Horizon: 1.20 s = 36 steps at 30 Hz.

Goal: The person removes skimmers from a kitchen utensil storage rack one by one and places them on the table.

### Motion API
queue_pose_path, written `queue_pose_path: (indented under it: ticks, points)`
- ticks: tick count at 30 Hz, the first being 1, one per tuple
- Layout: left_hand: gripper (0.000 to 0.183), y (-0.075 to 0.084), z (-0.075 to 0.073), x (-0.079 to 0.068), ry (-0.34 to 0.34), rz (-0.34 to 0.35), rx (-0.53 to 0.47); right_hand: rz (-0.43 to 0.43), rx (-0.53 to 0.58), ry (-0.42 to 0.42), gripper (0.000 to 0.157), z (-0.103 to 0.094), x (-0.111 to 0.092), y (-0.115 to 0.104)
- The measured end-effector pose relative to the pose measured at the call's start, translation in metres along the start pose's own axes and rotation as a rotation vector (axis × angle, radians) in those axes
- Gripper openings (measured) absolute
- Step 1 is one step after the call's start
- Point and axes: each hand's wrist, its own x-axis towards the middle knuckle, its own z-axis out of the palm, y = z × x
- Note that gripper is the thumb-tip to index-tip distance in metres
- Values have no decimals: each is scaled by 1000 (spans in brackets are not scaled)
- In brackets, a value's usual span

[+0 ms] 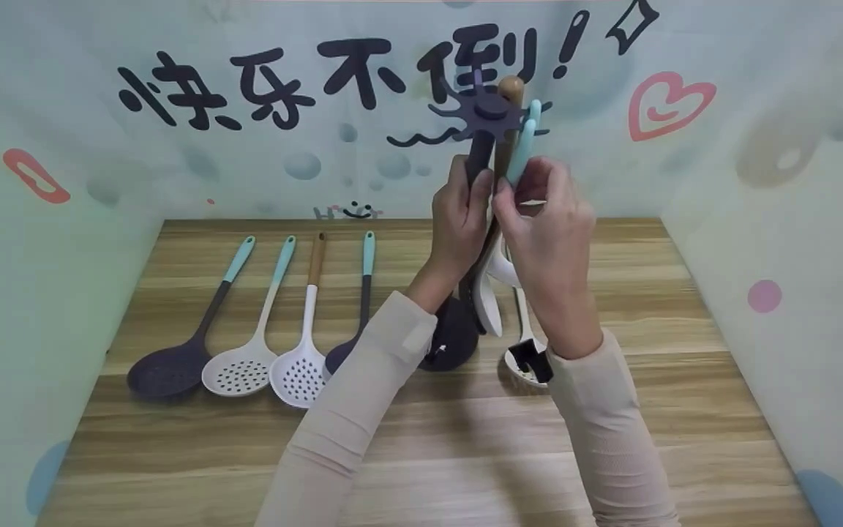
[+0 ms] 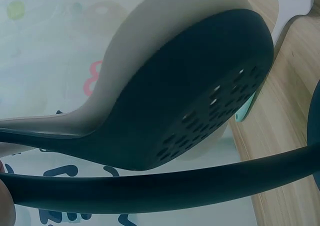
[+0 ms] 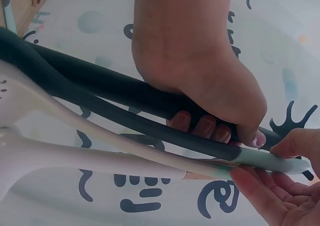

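My left hand (image 1: 458, 216) grips the dark handle of a utensil with a pronged, octopus-like end (image 1: 491, 110) on top. In the right wrist view its fingers wrap round that handle. My right hand (image 1: 549, 227) pinches turquoise handle ends (image 1: 522, 150) between thumb and fingers. These belong to a dark slotted spoon (image 2: 190, 86) and a pale spoon (image 2: 135, 36), bunched together, heads down. A white spoon (image 3: 100, 161) with a wooden handle (image 1: 511, 89) stands in the same bundle; what supports it is partly hidden.
On the wooden table (image 1: 407, 454), a dark slotted spoon (image 1: 165, 373), a pale one (image 1: 238, 369), a white wooden-handled one (image 1: 297, 377) and another dark spoon (image 1: 365, 293) lie left. A dark round head (image 1: 454, 340) shows beneath the hands. Another pale utensil (image 1: 522, 315) lies by the right wrist.
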Motion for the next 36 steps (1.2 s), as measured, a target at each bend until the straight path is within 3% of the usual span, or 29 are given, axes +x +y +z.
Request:
queue_pose_path:
  ticks: [9, 21, 26, 36]
  points:
    - [7, 2, 1, 0, 5, -16, -2, -11, -16, -17, 23, -7, 1, 0]
    - [10, 2, 1, -2, -4, -13, 17, -129, -125, 9, 19, -15, -2, -2]
    - [12, 2, 0, -2, -3, -22, 4, -105, -97, 7, 21, -12, -5, -6]
    - [8, 1, 1, -1, 14, 24, 23, 11, 45, 35, 24, -4, -6, -4]
